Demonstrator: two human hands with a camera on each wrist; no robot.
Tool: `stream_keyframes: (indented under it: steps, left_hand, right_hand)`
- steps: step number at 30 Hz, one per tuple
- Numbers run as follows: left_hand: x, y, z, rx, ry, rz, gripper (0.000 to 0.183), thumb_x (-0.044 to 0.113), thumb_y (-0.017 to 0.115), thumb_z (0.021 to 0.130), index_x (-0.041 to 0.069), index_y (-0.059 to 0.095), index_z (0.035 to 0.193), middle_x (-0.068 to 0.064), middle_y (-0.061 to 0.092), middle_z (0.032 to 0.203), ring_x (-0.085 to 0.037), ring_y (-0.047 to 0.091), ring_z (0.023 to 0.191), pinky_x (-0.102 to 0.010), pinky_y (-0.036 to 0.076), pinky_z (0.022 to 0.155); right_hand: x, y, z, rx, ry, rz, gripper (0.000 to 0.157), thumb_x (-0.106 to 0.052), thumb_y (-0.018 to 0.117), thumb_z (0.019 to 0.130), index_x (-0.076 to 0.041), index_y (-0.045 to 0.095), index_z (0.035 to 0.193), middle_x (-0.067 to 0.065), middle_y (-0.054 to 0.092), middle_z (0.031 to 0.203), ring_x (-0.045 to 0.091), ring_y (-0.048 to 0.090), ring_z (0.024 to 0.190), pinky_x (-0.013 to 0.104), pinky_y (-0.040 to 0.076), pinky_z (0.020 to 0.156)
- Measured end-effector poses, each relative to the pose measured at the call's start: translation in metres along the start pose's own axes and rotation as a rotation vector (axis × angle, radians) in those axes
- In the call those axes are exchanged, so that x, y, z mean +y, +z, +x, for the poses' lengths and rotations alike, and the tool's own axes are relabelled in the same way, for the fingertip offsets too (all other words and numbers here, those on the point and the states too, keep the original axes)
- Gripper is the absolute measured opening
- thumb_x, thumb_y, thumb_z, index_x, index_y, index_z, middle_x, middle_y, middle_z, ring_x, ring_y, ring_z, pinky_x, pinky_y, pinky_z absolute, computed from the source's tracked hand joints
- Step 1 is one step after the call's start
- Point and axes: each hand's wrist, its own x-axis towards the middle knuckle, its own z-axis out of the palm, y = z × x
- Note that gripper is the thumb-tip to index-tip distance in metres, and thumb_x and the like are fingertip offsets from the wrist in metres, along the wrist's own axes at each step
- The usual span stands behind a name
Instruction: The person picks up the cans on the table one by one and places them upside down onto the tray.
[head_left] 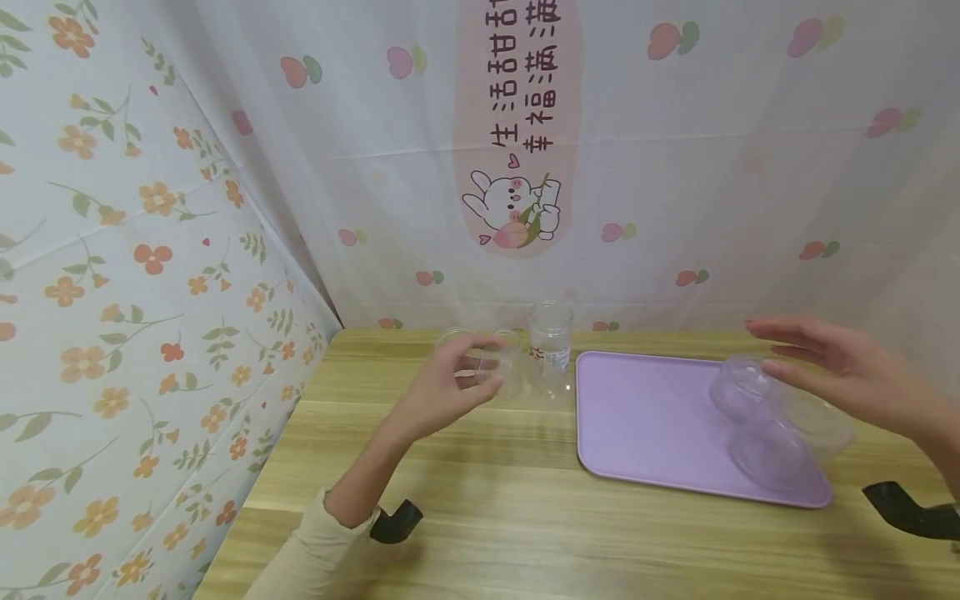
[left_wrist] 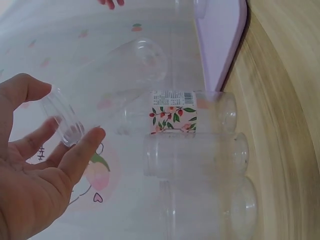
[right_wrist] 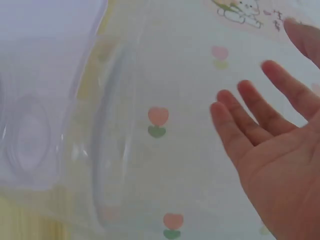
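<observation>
My left hand [head_left: 450,383] is over the back middle of the table. In the left wrist view its thumb and fingers grip a clear plastic jar [left_wrist: 64,119] round the rim, its see-through body slanting away above the table. Close by stand a clear jar with a floral label [left_wrist: 172,112], a plain clear jar [left_wrist: 200,155] and a wider clear jar [left_wrist: 200,210]. Fingers spread and holding nothing, my right hand [head_left: 855,367] hovers over the right side of the purple tray [head_left: 645,417]. Under it are several clear plastic containers [head_left: 772,450], their outlines overlapping.
The wooden table [head_left: 480,517] ends at a printed curtain [head_left: 375,208] behind the jars. Another flowered curtain [head_left: 112,333] closes the left side. Black curved pieces [head_left: 397,522] show beside both wrists.
</observation>
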Motion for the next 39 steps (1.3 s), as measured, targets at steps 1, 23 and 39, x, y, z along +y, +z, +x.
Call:
stream_keyframes:
  steps: [1,23,39]
  left_hand:
    - [0.0,0.0,0.0,0.011,0.0,-0.019,0.043,0.003,0.07,0.094,0.001,0.057,0.136,-0.011,0.055,0.135,-0.028,0.063,0.116,-0.036,0.055,0.092]
    - [-0.006,0.003,0.004,0.154,0.039,-0.284,0.041,-0.001,0.068,0.095,-0.001,0.058,0.135,-0.014,0.055,0.134,-0.035,0.063,0.112,-0.036,0.056,0.089]
    - [-0.01,0.013,0.009,0.188,0.051,-0.397,0.042,-0.004,0.067,0.093,-0.004,0.055,0.134,-0.017,0.054,0.135,-0.045,0.06,0.111,-0.031,0.056,0.085]
  right_hand:
    - [-0.002,0.001,0.0,0.01,0.0,0.021,0.053,0.018,0.065,0.09,0.001,0.055,0.14,-0.002,0.058,0.139,-0.001,0.055,0.121,0.011,0.046,0.091]
    - [-0.008,0.03,0.008,0.101,-0.051,0.358,0.05,0.023,0.053,0.093,0.012,0.047,0.141,0.016,0.059,0.136,0.016,0.06,0.121,0.02,0.049,0.094]
    - [-0.013,0.053,0.018,0.141,-0.06,0.504,0.048,0.019,0.054,0.096,0.013,0.045,0.142,0.02,0.058,0.135,0.021,0.064,0.117,0.027,0.051,0.095]
